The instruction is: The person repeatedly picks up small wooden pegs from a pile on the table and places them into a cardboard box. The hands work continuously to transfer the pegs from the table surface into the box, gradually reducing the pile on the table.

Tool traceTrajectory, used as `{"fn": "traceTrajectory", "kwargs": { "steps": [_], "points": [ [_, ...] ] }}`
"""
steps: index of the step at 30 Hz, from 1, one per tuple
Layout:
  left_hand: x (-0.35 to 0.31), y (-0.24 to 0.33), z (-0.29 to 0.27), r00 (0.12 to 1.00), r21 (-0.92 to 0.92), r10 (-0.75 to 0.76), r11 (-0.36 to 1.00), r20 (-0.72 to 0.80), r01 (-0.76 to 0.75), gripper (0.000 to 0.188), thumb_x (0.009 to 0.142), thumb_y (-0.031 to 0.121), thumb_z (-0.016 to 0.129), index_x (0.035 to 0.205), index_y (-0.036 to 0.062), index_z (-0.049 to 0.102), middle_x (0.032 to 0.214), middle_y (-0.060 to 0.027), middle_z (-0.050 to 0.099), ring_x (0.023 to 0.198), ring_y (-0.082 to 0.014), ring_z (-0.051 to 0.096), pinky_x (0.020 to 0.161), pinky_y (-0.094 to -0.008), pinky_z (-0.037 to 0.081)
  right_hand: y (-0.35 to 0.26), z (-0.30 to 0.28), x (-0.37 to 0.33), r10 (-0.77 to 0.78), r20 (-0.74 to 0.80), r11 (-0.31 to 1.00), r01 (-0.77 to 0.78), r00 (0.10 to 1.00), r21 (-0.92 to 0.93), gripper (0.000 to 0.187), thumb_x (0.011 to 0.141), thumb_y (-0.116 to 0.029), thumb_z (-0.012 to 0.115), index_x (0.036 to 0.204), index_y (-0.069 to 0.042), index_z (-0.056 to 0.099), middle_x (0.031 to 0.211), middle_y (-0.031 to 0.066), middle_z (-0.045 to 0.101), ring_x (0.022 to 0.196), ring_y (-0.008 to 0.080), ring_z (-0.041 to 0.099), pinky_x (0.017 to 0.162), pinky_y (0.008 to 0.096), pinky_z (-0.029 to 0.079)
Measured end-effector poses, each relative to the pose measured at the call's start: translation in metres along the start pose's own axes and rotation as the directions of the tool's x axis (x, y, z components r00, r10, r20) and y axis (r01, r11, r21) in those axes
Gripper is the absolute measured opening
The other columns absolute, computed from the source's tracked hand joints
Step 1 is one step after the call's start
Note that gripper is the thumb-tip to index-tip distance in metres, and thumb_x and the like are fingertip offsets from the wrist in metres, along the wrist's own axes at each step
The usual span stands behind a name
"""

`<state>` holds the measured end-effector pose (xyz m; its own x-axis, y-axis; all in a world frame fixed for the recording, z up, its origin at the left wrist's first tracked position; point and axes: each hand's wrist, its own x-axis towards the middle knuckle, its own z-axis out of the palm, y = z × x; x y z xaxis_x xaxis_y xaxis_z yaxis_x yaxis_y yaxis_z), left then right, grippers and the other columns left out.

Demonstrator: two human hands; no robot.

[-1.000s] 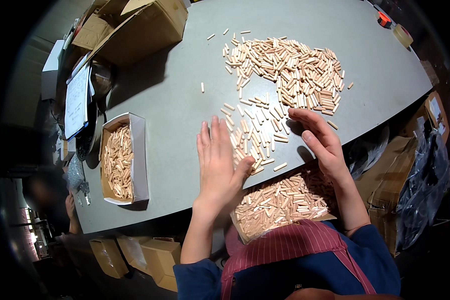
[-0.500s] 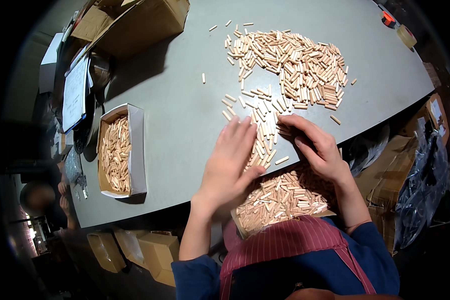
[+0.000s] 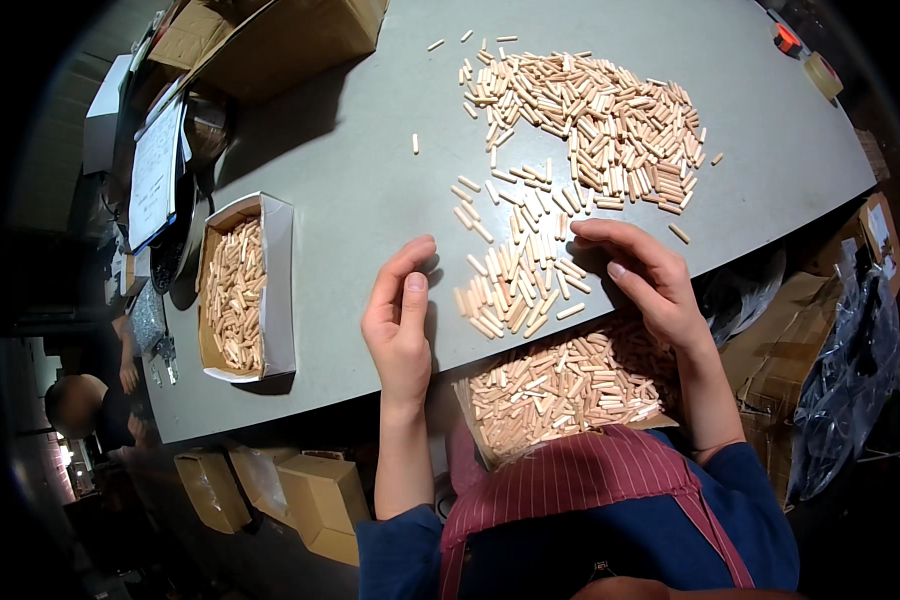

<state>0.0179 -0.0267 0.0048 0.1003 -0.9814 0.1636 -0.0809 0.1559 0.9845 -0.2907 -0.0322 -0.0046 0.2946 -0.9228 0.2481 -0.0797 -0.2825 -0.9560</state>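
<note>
**Two hands at a scatter of wooden dowels**

At the far left edge of the frame another person (image 3: 80,410) sits low beside the grey worktop (image 3: 340,180), blurred and dim. Right of that, a shallow white-sided box (image 3: 282,290) lies on the worktop at centre left, filled with short pale wooden dowels lying mostly lengthwise. Above it, in the upper left, a clipboard with papers (image 3: 156,172) leans by a large brown carton (image 3: 290,40).

Moving toward the middle, the left hand (image 3: 400,325) rests on the worktop just below centre, fingers (image 3: 413,300) loosely curled and held together, gripping nothing that I can see; its edge sits just beside a small cluster of dowels (image 3: 515,290). That cluster lies between the two hands, the pieces fanned out and partly lined up.

The right hand (image 3: 645,280) comes in right of centre, palm down, its fingers bent and spread over the right edge of the same cluster, touching the dowels without closing round any.

Beyond the hands, in the upper middle and right, a big loose heap of dowels (image 3: 600,120) spreads across the worktop. Below the worktop's near edge, against the striped apron (image 3: 580,490), an open box of dowels (image 3: 570,385) sits in the person's lap.
</note>
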Motion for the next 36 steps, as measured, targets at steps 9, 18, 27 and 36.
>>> {"fn": "traceTrajectory", "kwargs": {
  "steps": [9,18,27,36],
  "points": [
    [0.0,-0.001,0.001,0.999,0.024,0.015,1.0,0.029,-0.016,0.028,0.111,0.007,0.058,0.13,-0.0046,0.074,0.141,-0.0161,0.073,0.133,-0.024,0.065,0.117,-0.0372,0.047,-0.003,0.0,0.007,-0.199,0.27,0.882,0.293,0.942,-0.37,0.045,0.094,0.001,0.061,0.139,-0.003,0.069,0.144,0.0174,0.07,0.138,0.0379,0.065,0.129,0.0556,0.039],
    [0.001,-0.003,-0.001,0.995,0.098,0.034,0.994,0.092,-0.043,0.032,0.106,-0.002,0.054,0.129,-0.006,0.075,0.139,-0.0165,0.074,0.136,-0.0256,0.065,0.12,-0.0383,0.046,-0.006,-0.026,0.01,-0.175,0.503,0.954,0.019,0.846,0.3,0.028,0.094,0.001,0.062,0.116,0.01,0.077,0.117,0.0241,0.08,0.115,0.036,0.076,0.106,0.0436,0.055],
    [-0.01,0.005,0.016,0.876,0.597,0.182,0.669,0.447,-0.443,0.052,0.109,0.013,0.054,0.158,-0.0036,0.053,0.16,-0.0252,0.056,0.153,-0.0432,0.049,0.13,-0.0531,0.034,-0.008,-0.014,0.003,-0.051,0.308,0.997,0.03,0.95,0.074,0.038,0.093,0.006,0.061,0.129,0.005,0.074,0.133,0.0185,0.077,0.126,0.0308,0.074,0.11,0.0388,0.055],
    [-0.012,0.002,0.01,0.882,0.555,0.115,0.738,0.457,-0.384,0.064,0.104,0.009,0.051,0.166,-0.0045,0.041,0.168,-0.0253,0.048,0.16,-0.0416,0.041,0.132,-0.0497,0.032,-0.009,-0.011,0.001,-0.041,0.229,0.999,0.043,0.973,-0.007,0.042,0.096,0.006,0.061,0.137,0.003,0.071,0.142,0.0168,0.073,0.132,0.03,0.07,0.113,0.0394,0.053]
  ]
}}
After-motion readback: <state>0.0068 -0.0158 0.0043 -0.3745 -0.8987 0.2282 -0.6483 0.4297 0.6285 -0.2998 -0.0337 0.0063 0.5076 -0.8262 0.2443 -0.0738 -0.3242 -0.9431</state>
